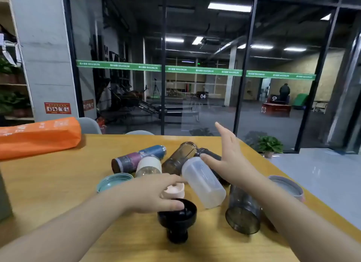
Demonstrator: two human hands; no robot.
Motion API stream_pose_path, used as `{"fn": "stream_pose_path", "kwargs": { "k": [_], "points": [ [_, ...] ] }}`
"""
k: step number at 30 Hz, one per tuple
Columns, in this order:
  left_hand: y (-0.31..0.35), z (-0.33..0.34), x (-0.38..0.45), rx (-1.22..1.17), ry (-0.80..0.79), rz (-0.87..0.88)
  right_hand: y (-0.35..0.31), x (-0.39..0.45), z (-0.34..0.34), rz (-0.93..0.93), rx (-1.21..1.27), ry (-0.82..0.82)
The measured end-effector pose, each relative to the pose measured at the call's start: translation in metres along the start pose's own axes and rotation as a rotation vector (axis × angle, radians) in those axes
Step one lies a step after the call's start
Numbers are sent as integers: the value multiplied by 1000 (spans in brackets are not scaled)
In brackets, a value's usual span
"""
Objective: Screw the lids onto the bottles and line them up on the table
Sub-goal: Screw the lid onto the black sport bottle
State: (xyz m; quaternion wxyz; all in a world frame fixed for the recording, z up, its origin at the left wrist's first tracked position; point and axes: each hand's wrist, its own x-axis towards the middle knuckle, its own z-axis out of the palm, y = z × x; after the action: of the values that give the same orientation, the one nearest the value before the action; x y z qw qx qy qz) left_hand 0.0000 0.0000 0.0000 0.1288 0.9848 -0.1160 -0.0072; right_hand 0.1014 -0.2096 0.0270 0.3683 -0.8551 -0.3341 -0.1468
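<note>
- Loosely spread, the left hand's fingers rested over a pink lid and black lid, gripping nothing.
- Right hand open, touching the white bottle.
- Uncapped bottles lay jumbled on the table; a nudge might roll one off.

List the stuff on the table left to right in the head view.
Orange bag → teal lid → patterned blue bottle → black lid → white translucent bottle → smoky grey bottle → grey lid.

Smooth wood-look table. Frosted, translucent plastic bottle. Smoky clear plastic bottle at near right. Glossy black lid. Matt orange cloth bag at far left.
</note>
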Motion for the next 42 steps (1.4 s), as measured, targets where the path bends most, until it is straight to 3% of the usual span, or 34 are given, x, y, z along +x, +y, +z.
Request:
{"fn": "stream_pose_path", "kwargs": {
  "k": [3, 7, 17, 23, 30, 32, 39, 42],
  "points": [
    [2, 7, 8, -101, -179, 40, 12, 0, 5, 21, -26, -111],
    [-3, 12, 17, -184, -232, 21, 27, -3, 11, 116, 79, -218],
    [-3, 18, 24, -261, -280, -11, 45, -5, 17, 97, 16, -167],
    [-6, 24, 21, -404, -185, 30, 43, -4, 19, 64, 6, -172],
    [-16, 13, 35, -912, 147, 88, 59, 8, -7, 101, 43, -28],
    [-11, 12, 46, -1184, 261, 49, 64, 13, -14, 108, 36, -5],
    [6, 3, 76, -1977, 364, 52, 84, 15, -31, 173, 80, 9],
    [9, 7, 84, -2179, 401, 9, 92, 16, -31, 204, 49, -3]
  ]
}}
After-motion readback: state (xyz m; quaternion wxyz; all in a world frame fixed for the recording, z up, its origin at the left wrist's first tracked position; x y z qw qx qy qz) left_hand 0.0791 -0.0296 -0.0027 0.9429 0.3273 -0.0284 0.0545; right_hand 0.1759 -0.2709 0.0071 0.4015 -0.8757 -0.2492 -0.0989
